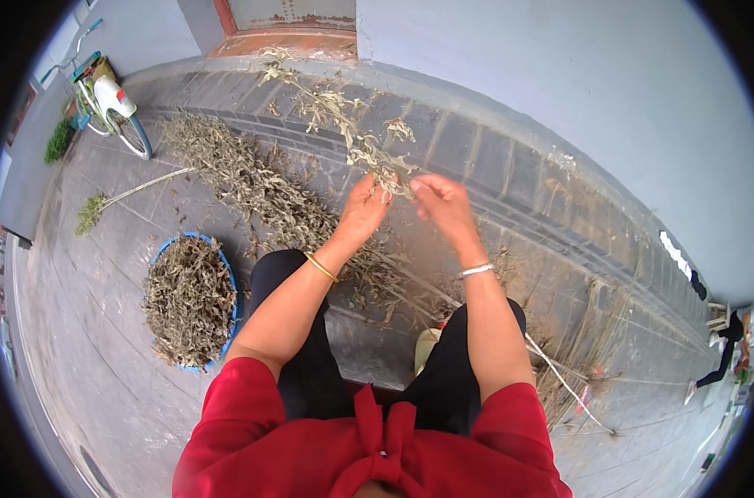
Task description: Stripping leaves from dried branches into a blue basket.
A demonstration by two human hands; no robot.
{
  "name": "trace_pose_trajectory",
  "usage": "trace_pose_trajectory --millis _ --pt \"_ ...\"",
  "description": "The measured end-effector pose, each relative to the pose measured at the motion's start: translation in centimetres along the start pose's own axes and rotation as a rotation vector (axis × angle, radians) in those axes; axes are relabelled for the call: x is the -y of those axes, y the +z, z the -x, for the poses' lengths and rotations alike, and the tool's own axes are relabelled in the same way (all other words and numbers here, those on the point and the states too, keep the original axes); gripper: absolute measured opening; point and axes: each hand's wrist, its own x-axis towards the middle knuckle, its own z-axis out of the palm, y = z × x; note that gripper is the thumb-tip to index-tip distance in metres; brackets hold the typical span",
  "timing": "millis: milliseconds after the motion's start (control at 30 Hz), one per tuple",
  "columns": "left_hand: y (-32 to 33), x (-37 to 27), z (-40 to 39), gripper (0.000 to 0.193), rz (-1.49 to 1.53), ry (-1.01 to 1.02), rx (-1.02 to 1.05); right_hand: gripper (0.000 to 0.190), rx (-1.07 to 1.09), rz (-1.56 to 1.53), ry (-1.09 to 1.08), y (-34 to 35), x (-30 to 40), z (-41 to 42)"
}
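Observation:
A dried leafy stalk [345,124] with pale, curled leaves reaches up and away from my hands toward the wall. My left hand [365,208] grips its lower end among the leaves. The thumb and curled fingers of my right hand [444,198] pinch at the same end, right beside the left; leaves partly hide the fingertips. Below my left arm lies a long heap of dried leafy plants [252,180] on the paving. To the left stands a blue-rimmed tub [235,280] heaped with dry stripped leaves [187,299].
Bare thin stalks [576,348] lie on the right, with a pale stick [566,380] across them. A bicycle [112,103] stands at upper left. A raised brick ledge [476,149] runs along the grey wall [538,75]. Another person [722,355] is at far right.

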Motion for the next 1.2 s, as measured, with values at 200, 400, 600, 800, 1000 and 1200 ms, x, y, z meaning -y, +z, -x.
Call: trace_pose_trajectory --millis 200,400,600,800,1000,1200 --pt "-1.0 0.3 -0.4 0.023 -0.102 0.021 -0.094 0.017 0.047 0.061 -0.17 0.6 -0.5 -0.5" --pt "-0.6 0.2 -0.5 0.02 -0.148 0.098 -0.049 0.009 -0.111 0.353 -0.341 1.1 -1.5 -0.7" --pt "0.0 -0.9 0.1 0.018 -0.591 0.162 -0.044 0.007 -0.19 0.569 -0.484 1.5 -1.0 0.5" --pt "0.5 -1.2 1.2 0.018 -0.639 0.195 0.124 0.009 -0.258 0.547 -0.391 0.9 -1.7 -0.3" --pt "-0.1 -0.8 0.4 0.016 -0.294 0.154 -0.047 0.013 -0.106 0.387 -0.357 0.7 -1.5 -0.7" --pt "-0.7 -0.9 0.3 0.014 -0.26 0.144 -0.208 0.012 -0.122 0.096 -0.169 0.6 -1.0 0.0"
